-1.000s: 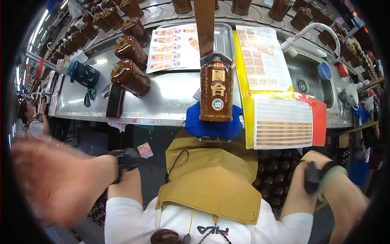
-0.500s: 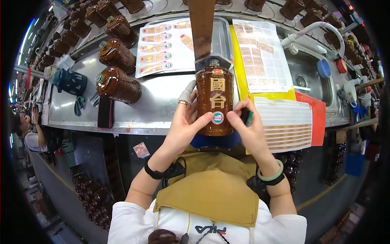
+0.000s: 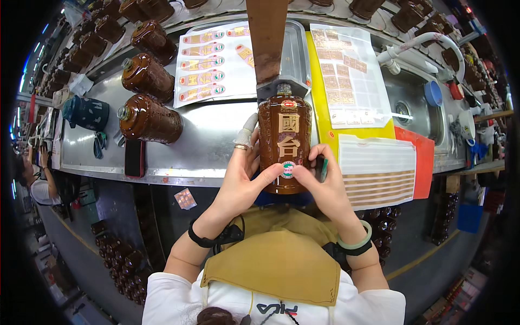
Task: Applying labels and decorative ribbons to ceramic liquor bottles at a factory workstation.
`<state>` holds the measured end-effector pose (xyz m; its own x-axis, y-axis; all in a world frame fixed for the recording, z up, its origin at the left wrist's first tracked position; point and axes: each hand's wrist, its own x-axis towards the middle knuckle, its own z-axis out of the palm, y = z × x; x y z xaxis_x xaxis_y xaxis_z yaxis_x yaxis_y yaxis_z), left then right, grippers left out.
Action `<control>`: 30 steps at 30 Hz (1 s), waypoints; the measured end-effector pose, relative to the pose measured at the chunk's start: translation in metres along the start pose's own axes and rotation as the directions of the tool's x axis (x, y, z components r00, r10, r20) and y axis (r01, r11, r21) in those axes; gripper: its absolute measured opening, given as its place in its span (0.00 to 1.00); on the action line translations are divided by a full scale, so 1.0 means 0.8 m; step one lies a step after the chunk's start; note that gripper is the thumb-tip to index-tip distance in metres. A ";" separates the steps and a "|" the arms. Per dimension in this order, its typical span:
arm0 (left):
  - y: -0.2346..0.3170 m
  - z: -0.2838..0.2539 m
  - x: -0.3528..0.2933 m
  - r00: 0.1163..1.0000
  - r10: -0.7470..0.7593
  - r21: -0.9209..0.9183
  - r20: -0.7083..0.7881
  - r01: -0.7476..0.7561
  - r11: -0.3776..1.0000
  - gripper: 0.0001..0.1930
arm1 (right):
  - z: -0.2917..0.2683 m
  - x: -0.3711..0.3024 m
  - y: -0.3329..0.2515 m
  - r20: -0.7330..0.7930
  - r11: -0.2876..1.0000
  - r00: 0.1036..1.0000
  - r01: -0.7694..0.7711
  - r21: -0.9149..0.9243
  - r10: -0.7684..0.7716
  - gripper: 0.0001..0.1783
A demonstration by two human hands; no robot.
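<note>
The bottle (image 3: 285,135) is placed between the left hand (image 3: 242,176) and the right hand (image 3: 329,181), its lower half flanked by the fingers. Its front is turned up toward the wearer, with the neck pointed away. At its lower front a round sticker (image 3: 287,169) is met by both thumb tips, one from each side; its rim is partly covered by them. The left fingers are laid along the bottle's left side, so that the bottle is gripped between them and the thumb; how far they reach underneath cannot be told. A pale cover (image 3: 251,122) is worn on one left finger, and a ring (image 3: 241,147) below it. The right fingers are curled beside the bottle's right edge, and a small green piece (image 3: 324,170) is held in their bend; its full shape is hidden.

A blue pad (image 3: 273,200) is seen under the bottle's base. Beyond the neck, a brown post (image 3: 264,43) is stood in front of a metal tray (image 3: 297,49). To the left, a label sheet (image 3: 229,65) is laid beside three brown bottles (image 3: 154,120), with a phone (image 3: 135,160) near the counter's edge. To the right, a striped sheet (image 3: 379,151) is laid over a red sheet (image 3: 423,162), near the right hand. Farther right, a sink (image 3: 420,115) is set into the counter (image 3: 208,146).
</note>
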<state>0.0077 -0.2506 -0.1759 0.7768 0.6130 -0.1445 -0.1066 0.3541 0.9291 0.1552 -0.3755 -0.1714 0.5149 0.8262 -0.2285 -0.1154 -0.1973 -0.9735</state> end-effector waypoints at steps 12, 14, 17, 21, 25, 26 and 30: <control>0.000 0.004 0.001 1.000 0.004 0.031 -0.021 -0.003 1.000 0.51 | -0.004 0.003 0.008 0.015 0.995 0.998 -0.060 0.083 0.059 0.18; -0.002 0.006 0.001 0.999 0.010 0.034 -0.031 -0.009 0.999 0.50 | -0.004 0.004 0.007 0.027 0.994 0.997 -0.068 0.086 0.065 0.18; -0.005 0.008 0.000 0.999 -0.002 0.033 -0.044 0.003 0.999 0.50 | -0.006 0.005 0.005 0.042 0.991 0.997 -0.075 0.107 0.071 0.17; -0.005 0.006 -0.004 0.986 0.151 0.134 -0.071 -0.141 0.981 0.47 | -0.016 0.003 0.000 0.084 0.974 0.993 -0.104 0.203 0.089 0.15; 0.002 -0.008 -0.008 0.827 0.460 0.749 0.324 -0.521 0.410 0.40 | -0.023 0.005 0.003 0.123 0.968 0.981 -0.173 0.185 0.152 0.11; 0.003 -0.010 -0.009 0.816 0.396 0.832 0.422 -0.522 0.189 0.38 | -0.024 0.006 0.004 0.128 0.971 0.984 -0.149 0.186 0.127 0.11; 0.001 -0.012 -0.009 0.818 0.361 0.835 0.449 -0.528 0.158 0.36 | -0.028 0.011 0.009 0.162 0.981 0.983 -0.109 0.160 0.083 0.10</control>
<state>-0.0037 -0.2480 -0.1772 0.8753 0.3120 0.3696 0.0912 -0.8568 0.5075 0.1779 -0.3813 -0.1799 0.3591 0.8815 -0.3066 -0.3057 -0.1993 -0.9310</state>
